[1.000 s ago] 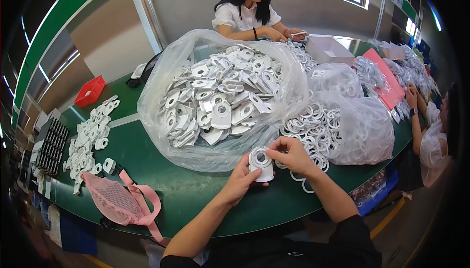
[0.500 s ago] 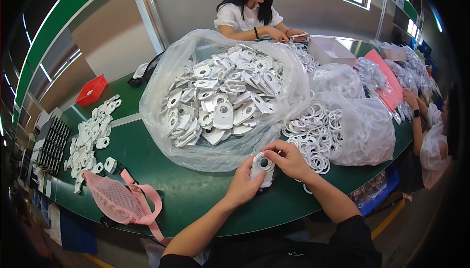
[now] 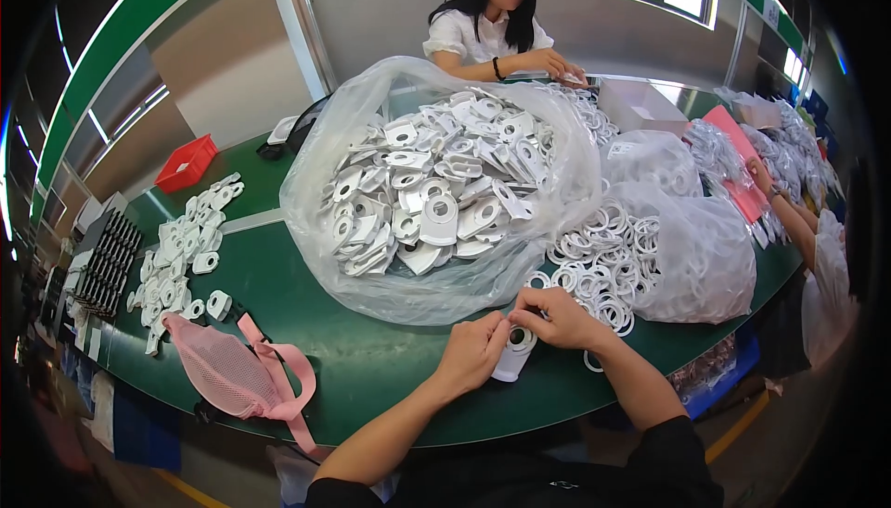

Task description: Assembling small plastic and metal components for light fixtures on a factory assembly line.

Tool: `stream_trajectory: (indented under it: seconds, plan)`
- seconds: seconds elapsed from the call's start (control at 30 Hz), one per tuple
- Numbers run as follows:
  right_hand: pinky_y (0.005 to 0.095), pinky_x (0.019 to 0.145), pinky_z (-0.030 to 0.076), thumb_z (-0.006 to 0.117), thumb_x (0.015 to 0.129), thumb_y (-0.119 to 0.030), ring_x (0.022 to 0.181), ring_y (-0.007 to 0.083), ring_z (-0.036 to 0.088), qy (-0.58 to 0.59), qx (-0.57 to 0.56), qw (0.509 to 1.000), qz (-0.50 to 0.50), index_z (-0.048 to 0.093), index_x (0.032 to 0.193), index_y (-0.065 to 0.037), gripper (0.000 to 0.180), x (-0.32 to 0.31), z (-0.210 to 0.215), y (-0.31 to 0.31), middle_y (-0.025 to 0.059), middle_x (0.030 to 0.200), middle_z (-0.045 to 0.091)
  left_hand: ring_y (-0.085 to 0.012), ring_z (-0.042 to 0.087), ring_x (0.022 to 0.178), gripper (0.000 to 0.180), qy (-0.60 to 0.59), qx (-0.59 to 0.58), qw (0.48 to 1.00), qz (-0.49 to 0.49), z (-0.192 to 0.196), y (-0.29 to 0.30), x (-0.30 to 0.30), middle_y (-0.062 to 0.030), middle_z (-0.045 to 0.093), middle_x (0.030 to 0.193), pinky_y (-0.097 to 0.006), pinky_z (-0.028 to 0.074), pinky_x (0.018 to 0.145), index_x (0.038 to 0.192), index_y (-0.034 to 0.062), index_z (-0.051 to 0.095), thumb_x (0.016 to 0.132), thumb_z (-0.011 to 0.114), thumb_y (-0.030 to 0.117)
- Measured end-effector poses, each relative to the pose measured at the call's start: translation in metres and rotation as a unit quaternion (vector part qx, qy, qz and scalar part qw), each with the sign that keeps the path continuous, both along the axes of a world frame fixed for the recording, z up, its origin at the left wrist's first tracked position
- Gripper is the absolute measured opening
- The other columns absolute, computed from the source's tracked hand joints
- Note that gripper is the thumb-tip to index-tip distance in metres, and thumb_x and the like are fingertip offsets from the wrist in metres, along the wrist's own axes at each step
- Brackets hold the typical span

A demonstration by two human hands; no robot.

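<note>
Over the near side of the green table, a white plastic piece with a round hole hangs tilted between my hands. My left hand is closed on its upper left edge. My right hand pinches at the top of the same piece, its fingertips meeting those of the left. Just what lies between the fingertips is hidden. Beyond my hands a large clear plastic bag stands open, heaped with similar white pieces. Loose white rings are piled beside my right hand.
White pieces lie at the left, near a red bin and stacked black trays. A pink mesh bag sits at the near left. Filled plastic bags stand right. One person works opposite; another's arm reaches in at right.
My left fingers have shifted up to the top of the white piece, meeting the right fingertips. The piece now tilts more. The view has shifted slightly.
</note>
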State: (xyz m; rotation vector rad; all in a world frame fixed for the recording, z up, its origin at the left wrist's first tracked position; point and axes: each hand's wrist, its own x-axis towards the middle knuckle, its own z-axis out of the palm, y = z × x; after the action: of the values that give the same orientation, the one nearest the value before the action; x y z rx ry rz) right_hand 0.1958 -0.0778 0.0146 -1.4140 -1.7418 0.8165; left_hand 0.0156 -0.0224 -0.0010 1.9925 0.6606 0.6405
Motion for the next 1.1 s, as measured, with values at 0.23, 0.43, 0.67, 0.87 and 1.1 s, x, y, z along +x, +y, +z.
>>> stream_trajectory:
  seconds: [0.23, 0.43, 0.67, 0.87, 1.1]
  plan:
    - [0.0227, 0.065, 0.042, 0.054, 0.092, -0.017, 0.072, 0.0074, 0.052, 0.177, 0.07, 0.977, -0.094, 0.058, 0.094, 0.001, 0.019, -0.009, -0.016, 0.005, 0.0022, 0.083, 0.059, -0.0102, 0.049, 0.069, 0.025, -0.142, -0.093, 0.982, 0.084, 0.001, -0.007, 0.009, -0.005, 0.054, 0.075, -0.026, 0.04, 0.064, 0.095, 0.0014, 0.054, 0.097, 0.041, 0.023]
    - [0.0199, 0.07, 0.043, 0.059, 0.089, -0.017, 0.081, 0.0074, 0.056, 0.219, 0.05, 0.965, -0.138, 0.06, 0.098, 0.001, 0.02, -0.013, -0.007, 0.005, 0.0031, 0.088, 0.062, -0.0088, 0.052, 0.088, 0.023, -0.284, -0.263, 0.922, -0.018, -0.013, -0.008, 0.015, -0.0056, 0.054, 0.097, -0.022, 0.042, 0.077, 0.115, 0.0022, 0.04, 0.096, 0.044, 0.014]
    - [0.0241, 0.07, 0.044, 0.058, 0.087, -0.011, 0.077, 0.0096, 0.056, 0.108, 0.097, 0.987, -0.071, 0.063, 0.09, 0.001, 0.014, -0.01, -0.004, 0.004, 0.0046, 0.083, 0.063, -0.0081, 0.047, 0.076, 0.03, -0.205, -0.263, 0.943, -0.022, -0.012, 0.008, 0.003, 0.0003, 0.054, 0.084, -0.025, 0.04, 0.069, 0.095, 0.0025, 0.055, 0.098, 0.038, 0.027]
    - [0.0265, 0.07, 0.044, 0.058, 0.085, -0.011, 0.075, 0.0152, 0.058, 0.07, 0.076, 0.994, -0.038, 0.061, 0.087, 0.002, 0.013, -0.004, -0.001, 0.003, 0.0084, 0.08, 0.062, -0.0102, 0.05, 0.071, 0.032, -0.06, -0.108, 0.992, -0.038, -0.006, 0.012, -0.002, -0.0032, 0.057, 0.077, -0.026, 0.039, 0.064, 0.087, -0.0002, 0.058, 0.096, 0.041, 0.025]
    - [0.0294, 0.066, 0.046, 0.059, 0.083, -0.013, 0.069, 0.0203, 0.061, 0.022, 0.071, 0.996, -0.058, 0.061, 0.086, 0.002, 0.016, -0.009, -0.005, 0.003, 0.0116, 0.077, 0.063, -0.0172, 0.052, 0.056, 0.031, 0.033, 0.088, 0.994, 0.054, -0.011, 0.012, -0.002, -0.0181, 0.049, 0.058, -0.033, 0.041, 0.057, 0.087, -0.0014, 0.059, 0.094, 0.044, 0.024]
